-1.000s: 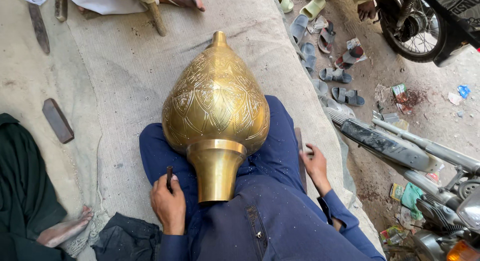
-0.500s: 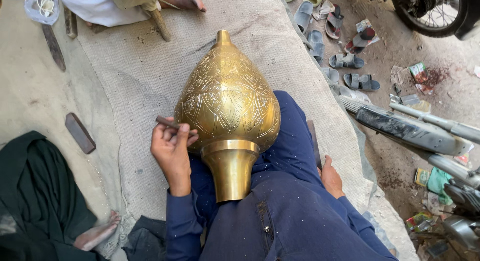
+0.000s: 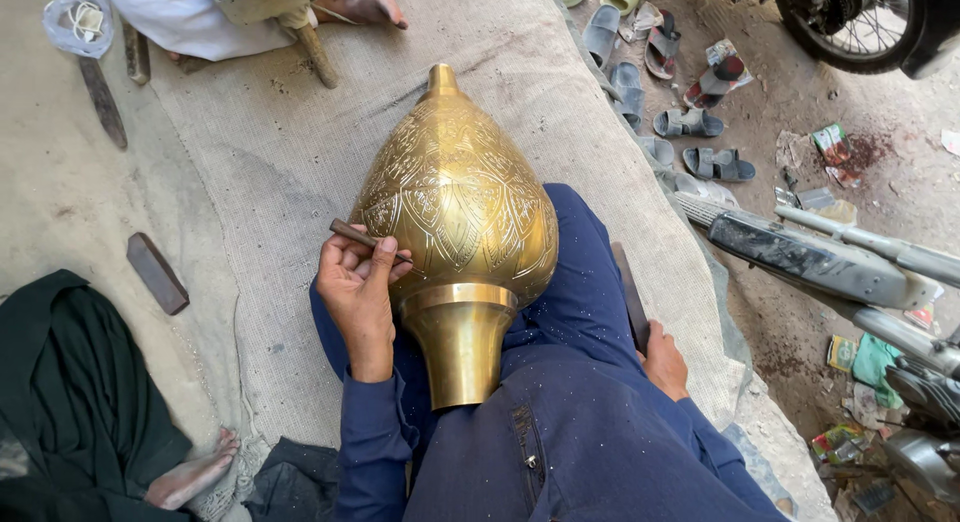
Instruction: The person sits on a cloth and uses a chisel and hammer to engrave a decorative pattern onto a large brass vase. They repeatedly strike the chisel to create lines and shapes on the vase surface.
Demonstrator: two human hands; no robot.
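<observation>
While the brass vessel (image 3: 455,197) rests on the lap, left-hand fingers (image 3: 372,265) touch its side.

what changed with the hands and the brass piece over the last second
The left hand rose from the lap to the side of the engraved brass vessel and set the tip of its small chisel against it. The right hand stayed low by the thigh, gripping a dark tool. The vessel stayed in the lap.
</observation>
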